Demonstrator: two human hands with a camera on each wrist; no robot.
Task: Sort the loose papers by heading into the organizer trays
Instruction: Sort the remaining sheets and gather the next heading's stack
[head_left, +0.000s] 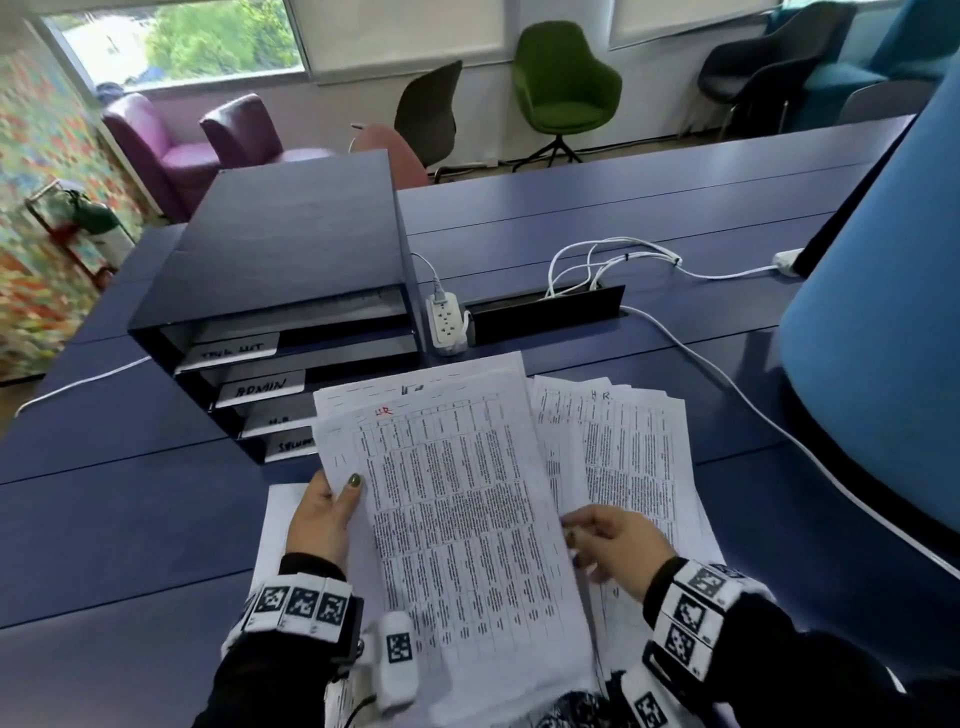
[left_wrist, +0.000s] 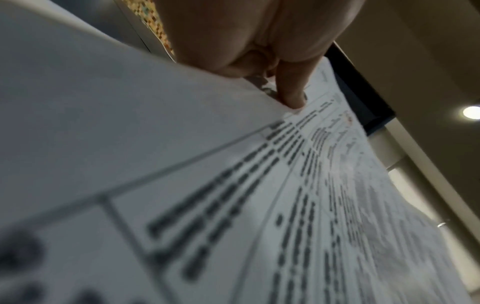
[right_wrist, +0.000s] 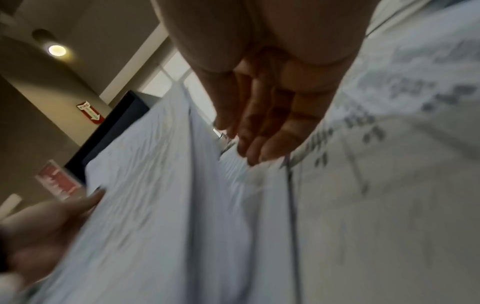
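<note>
Paper sheaf (head_left: 467, 519) pinched in your left hand (head_left: 322, 514); right hand (head_left: 615, 543) loose-fingered on table pile (head_left: 634, 457): confirm heading, slide flat into matching tray (head_left: 270, 421).

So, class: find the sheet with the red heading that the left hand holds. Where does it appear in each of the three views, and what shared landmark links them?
Head: the sheet fills the lower centre, the left hand pinching its left edge.
Left wrist: the sheet runs across the frame under the thumb.
Right wrist: the sheet rises at centre left.
Shared landmark: the dark organizer beyond the sheet's top edge.
</note>
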